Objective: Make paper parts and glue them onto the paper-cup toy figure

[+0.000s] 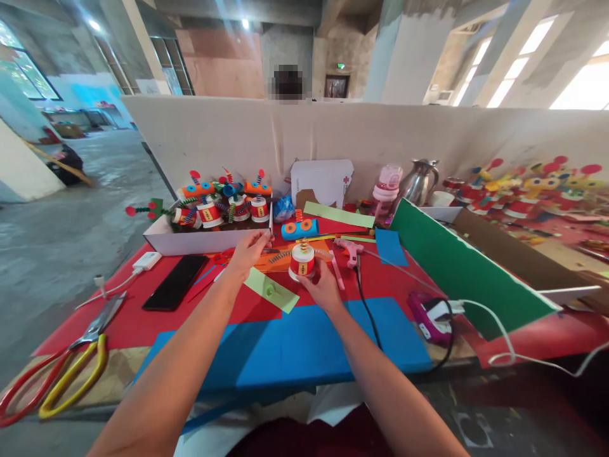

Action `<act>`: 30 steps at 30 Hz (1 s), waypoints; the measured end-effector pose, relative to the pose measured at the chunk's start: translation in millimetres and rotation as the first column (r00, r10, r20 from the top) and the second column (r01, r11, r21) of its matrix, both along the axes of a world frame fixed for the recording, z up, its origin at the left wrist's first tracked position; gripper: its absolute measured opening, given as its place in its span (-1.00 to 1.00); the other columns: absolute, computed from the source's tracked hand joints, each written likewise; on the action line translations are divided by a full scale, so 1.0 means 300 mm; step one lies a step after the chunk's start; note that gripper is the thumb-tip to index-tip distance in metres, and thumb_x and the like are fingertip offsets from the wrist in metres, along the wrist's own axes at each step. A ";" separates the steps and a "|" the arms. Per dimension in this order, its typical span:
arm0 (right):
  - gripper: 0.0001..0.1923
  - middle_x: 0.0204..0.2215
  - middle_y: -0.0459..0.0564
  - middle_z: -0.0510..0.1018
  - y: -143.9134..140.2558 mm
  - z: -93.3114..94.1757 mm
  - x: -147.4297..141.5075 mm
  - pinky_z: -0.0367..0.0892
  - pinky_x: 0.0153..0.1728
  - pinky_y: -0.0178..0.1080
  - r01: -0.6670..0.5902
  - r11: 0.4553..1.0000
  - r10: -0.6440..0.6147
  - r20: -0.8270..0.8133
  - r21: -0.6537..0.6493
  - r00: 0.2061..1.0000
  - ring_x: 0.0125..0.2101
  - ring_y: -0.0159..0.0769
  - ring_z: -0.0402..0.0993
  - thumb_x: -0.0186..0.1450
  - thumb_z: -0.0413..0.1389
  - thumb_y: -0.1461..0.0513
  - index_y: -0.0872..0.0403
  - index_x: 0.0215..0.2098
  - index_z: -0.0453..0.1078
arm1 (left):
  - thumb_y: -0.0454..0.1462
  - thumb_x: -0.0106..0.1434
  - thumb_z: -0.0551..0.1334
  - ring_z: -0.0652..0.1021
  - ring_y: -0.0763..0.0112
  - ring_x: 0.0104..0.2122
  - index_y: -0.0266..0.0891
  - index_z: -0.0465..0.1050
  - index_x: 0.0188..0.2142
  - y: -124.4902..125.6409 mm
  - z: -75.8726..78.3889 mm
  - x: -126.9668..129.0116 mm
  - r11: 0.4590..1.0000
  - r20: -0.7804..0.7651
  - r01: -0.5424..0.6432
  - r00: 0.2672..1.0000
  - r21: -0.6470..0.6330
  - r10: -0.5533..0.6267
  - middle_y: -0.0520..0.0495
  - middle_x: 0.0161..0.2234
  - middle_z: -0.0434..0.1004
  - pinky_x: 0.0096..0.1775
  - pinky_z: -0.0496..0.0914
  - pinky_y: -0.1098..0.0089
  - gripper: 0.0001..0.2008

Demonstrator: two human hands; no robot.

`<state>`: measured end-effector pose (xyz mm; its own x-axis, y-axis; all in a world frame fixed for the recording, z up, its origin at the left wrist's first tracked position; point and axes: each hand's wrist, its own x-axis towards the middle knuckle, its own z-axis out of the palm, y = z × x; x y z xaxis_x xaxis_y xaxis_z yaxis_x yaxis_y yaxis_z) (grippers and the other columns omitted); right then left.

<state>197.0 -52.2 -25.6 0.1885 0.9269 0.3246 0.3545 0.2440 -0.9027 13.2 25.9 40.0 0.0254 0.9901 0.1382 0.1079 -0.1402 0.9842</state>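
My right hand (323, 289) is closed around the lower side of a small paper-cup toy (303, 261), white with a red band and a yellow label. Coiled paper springs stick out from the toy's top and both sides. My left hand (252, 254) is at the front right corner of a white box (204, 242), fingers pinched together; what they hold, if anything, is hidden. Behind the cup toy lies a blue paper tube (299, 229) with orange ring eyes and a red spring. A light green paper strip (269, 291) lies between my hands.
Several finished cup toys (210, 213) fill the white box. A pink glue gun (351, 251) with a black cord lies right of the cup toy. Big scissors (98, 327), a black phone (175, 283), a purple power socket (431, 319) and a green-sided box (457, 270) surround the work area.
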 end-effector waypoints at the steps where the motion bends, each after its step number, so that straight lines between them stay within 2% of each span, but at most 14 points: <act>1: -0.41 -0.06 0.13 0.52 0.000 -0.001 0.000 0.37 -0.05 -0.07 -0.001 1.000 0.001 -0.006 -0.007 1.000 -0.06 -0.08 0.46 0.06 0.26 0.10 0.10 0.02 0.30 | 0.15 -0.06 0.28 0.50 0.38 -0.37 -0.25 0.48 -0.37 -0.002 -0.004 -0.012 1.000 0.001 -0.008 1.000 0.004 0.008 -0.06 -0.37 0.55 -0.36 0.35 0.43 -0.49; 5: -0.41 -0.02 0.15 0.49 0.006 -0.009 0.000 0.35 -0.01 -0.07 0.003 1.000 -0.004 -0.012 -0.021 1.000 -0.03 -0.08 0.44 0.05 0.26 0.12 0.10 0.02 0.29 | 0.14 -0.06 0.30 0.50 0.39 -0.36 -0.26 0.49 -0.34 -0.011 -0.001 -0.032 1.000 0.033 0.008 0.999 -0.003 -0.008 -0.10 -0.32 0.57 -0.38 0.34 0.45 -0.48; 8: -0.42 -0.02 0.15 0.49 0.009 -0.014 0.002 0.33 0.01 -0.07 -0.001 1.000 0.001 -0.002 0.002 1.000 -0.01 -0.09 0.43 0.06 0.25 0.12 0.10 0.02 0.29 | 0.12 -0.02 0.29 0.51 0.39 -0.33 -0.25 0.49 -0.32 -0.020 0.005 -0.010 0.997 0.061 0.074 0.995 0.004 -0.074 -0.10 -0.28 0.57 -0.39 0.36 0.47 -0.51; 10: -0.42 -0.01 0.16 0.49 0.010 -0.014 0.003 0.33 0.01 -0.06 -0.004 1.000 0.004 0.004 0.016 1.000 0.00 -0.08 0.42 0.06 0.25 0.13 0.10 0.03 0.29 | 0.11 0.02 0.27 0.52 0.37 -0.33 -0.25 0.48 -0.33 -0.022 -0.002 0.009 0.997 0.054 0.069 0.996 0.040 -0.072 -0.08 -0.32 0.56 -0.37 0.39 0.46 -0.53; 14: -0.43 -0.04 0.16 0.50 0.006 -0.008 0.009 0.33 0.00 -0.03 0.007 1.000 -0.007 0.040 0.020 0.999 -0.02 -0.05 0.43 0.05 0.25 0.14 0.11 0.01 0.30 | 0.08 0.10 0.19 0.54 0.36 -0.36 -0.25 0.47 -0.34 -0.007 -0.040 -0.001 0.978 0.000 -0.121 0.992 0.172 0.123 -0.06 -0.41 0.54 -0.36 0.42 0.43 -0.58; 18: -0.42 -0.03 0.17 0.50 0.008 0.017 0.018 0.34 0.01 -0.02 0.032 0.997 -0.037 0.062 0.076 0.997 -0.02 -0.04 0.43 0.04 0.26 0.12 0.12 0.01 0.30 | 0.01 0.14 0.15 0.53 0.37 -0.43 -0.25 0.46 -0.34 0.008 -0.085 -0.090 0.931 -0.044 -0.287 0.951 0.226 0.305 -0.03 -0.47 0.52 -0.36 0.42 0.41 -0.64; 24: -0.47 -0.10 0.13 0.54 0.066 0.078 0.007 0.38 -0.08 -0.08 0.002 0.997 -0.007 0.058 0.078 0.998 -0.11 -0.09 0.48 0.07 0.24 0.10 0.12 -0.03 0.32 | -0.04 0.17 0.10 0.53 0.35 -0.40 -0.21 0.46 -0.38 -0.011 -0.141 -0.215 0.868 -0.187 -0.395 0.868 0.300 0.460 -0.05 -0.43 0.56 -0.29 0.41 0.39 -0.69; 30: -0.49 -0.12 0.11 0.55 0.187 0.079 -0.069 0.37 -0.08 -0.10 -0.041 0.998 0.039 0.048 0.045 0.998 -0.12 -0.11 0.49 0.05 0.25 0.13 0.11 -0.07 0.32 | -0.10 0.16 0.08 0.52 0.32 -0.44 -0.21 0.44 -0.42 -0.029 -0.167 -0.248 0.817 -0.232 -0.475 0.798 0.328 0.557 -0.07 -0.47 0.56 -0.33 0.37 0.38 -0.73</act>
<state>176.4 3.9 -1.9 0.1353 0.9174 0.3742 0.3851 0.2993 -0.8730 -61.1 17.3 -10.0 -0.3986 0.8018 0.4452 0.5186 -0.2034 0.8305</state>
